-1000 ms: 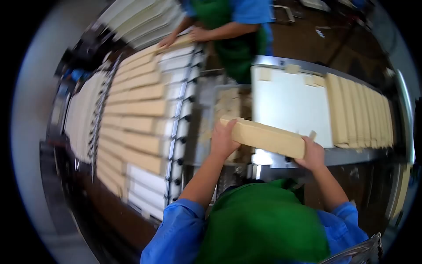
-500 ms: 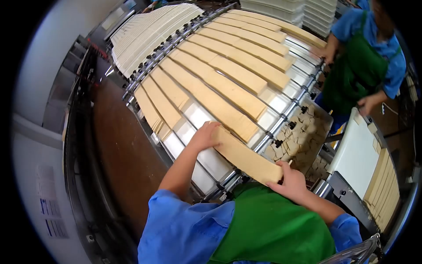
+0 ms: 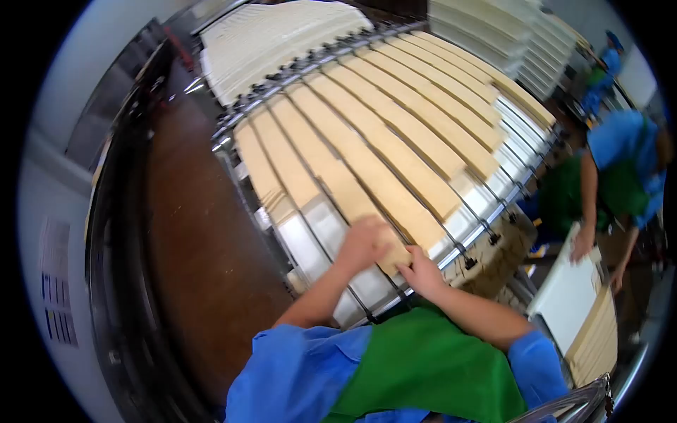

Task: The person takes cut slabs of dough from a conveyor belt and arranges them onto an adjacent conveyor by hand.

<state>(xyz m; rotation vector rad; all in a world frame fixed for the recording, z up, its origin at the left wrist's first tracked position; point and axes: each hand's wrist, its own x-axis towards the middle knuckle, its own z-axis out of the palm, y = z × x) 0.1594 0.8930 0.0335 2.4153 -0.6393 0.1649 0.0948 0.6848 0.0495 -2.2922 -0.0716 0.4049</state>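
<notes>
Since the earlier frame, the long pale-yellow rectangular slab [image 3: 393,261] has swung from across the near edge into line with the rows. It now sits on the white panelled surface [image 3: 324,224], near side. Right hand [image 3: 425,273] grasps its near end; left hand [image 3: 364,244] lies over it, blurred, can't tell if clenched. Risk: uneven push could bend or crack it, or chip the neighbouring flat yellow slab [image 3: 395,204].

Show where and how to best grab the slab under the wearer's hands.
I'd pinch the slab across its near end, thumb and fingers on opposite long edges, coming from the wearer's side. It's long, flat and straight-edged, and that end points at the wearer. Bare white surface on its left leaves finger room; the neighbouring slab crowds its right.
</notes>
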